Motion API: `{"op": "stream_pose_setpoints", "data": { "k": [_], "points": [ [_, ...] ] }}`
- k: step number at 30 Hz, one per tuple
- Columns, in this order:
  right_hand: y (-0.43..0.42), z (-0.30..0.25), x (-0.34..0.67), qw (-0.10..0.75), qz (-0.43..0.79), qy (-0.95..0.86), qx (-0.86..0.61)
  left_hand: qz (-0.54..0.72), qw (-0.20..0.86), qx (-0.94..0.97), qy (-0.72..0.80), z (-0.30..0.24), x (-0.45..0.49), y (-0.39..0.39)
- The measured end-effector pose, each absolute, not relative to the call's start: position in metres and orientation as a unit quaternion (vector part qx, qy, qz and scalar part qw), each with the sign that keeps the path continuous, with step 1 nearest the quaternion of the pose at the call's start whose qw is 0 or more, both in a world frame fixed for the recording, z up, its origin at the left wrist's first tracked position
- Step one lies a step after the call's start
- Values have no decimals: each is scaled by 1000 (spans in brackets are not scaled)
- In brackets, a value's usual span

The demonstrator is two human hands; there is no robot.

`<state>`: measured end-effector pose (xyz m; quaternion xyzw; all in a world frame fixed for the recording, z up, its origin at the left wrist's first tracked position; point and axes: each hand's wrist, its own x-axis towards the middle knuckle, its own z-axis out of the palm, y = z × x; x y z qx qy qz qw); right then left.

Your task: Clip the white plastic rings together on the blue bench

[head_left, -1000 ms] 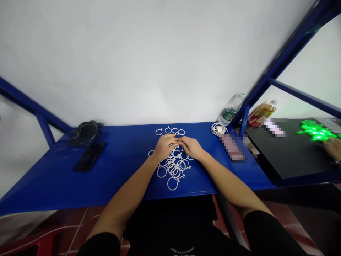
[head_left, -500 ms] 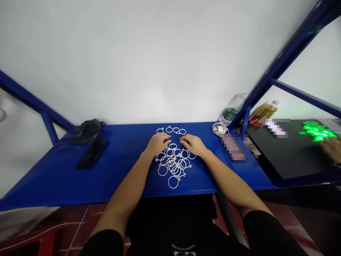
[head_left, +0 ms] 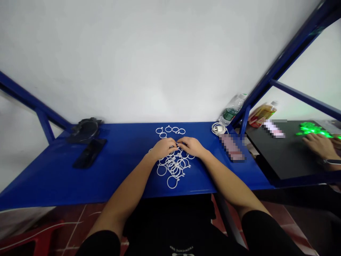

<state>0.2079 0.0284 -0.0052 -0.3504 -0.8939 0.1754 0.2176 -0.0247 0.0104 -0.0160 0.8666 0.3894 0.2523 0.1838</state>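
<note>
Several white plastic rings with small clip tabs [head_left: 174,170] lie in an overlapping pile on the blue table [head_left: 122,153]. My left hand [head_left: 163,147] is over the upper left of the pile, its fingers curled and pinching at a white ring [head_left: 178,145]. From the other side my right hand [head_left: 190,145] meets it, fingertips closed on the same small ring, which is mostly hidden by the fingers. Beyond my hands, several separate rings [head_left: 168,129] lie in a loose row near the wall, with one ring [head_left: 163,135] just in front of them.
On the left lie a black phone [head_left: 90,153] and a dark bundle [head_left: 85,131]. A coiled white cable [head_left: 219,129], a water bottle [head_left: 232,111] and a blurred pinkish object [head_left: 232,147] are on the right. A co-worker's hand [head_left: 321,145] touches glowing green pieces on a black table [head_left: 279,156].
My left hand has drawn back from the row to the pile, leaving a ring lying in front of the row. My right hand has shifted slightly left, and the fingertips now meet.
</note>
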Motion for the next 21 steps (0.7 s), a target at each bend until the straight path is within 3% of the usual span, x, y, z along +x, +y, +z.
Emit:
{"op": "stream_pose_setpoints", "data": {
  "k": [10,16,21],
  "points": [
    [29,-2,211,263,256,-858,-361,440,141,812,357,-20,-14,8],
    [32,-9,212,333,327,-811,-353,431,138,789,416,-19,-11,5],
    [29,-7,209,347,291,-817,-357,434,145,794,402,-19,-9,5]
  ]
}}
